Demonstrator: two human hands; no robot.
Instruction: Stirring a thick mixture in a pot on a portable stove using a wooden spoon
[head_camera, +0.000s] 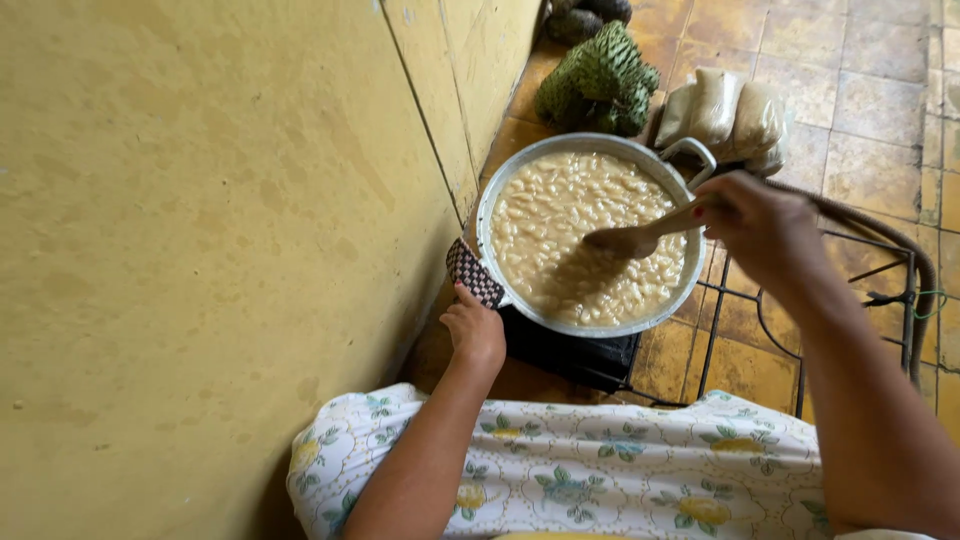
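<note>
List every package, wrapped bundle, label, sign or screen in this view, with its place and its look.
Clear plastic bags: on the tiled floor beyond the pot, by its far handle; several lumpy bags of pale beige filling.
Leaf-wrapped bundles: on the floor by the yellow wall, left of the bags; green, pointed, stacked in a heap.
Labels, signs, screens: none in view.
</note>
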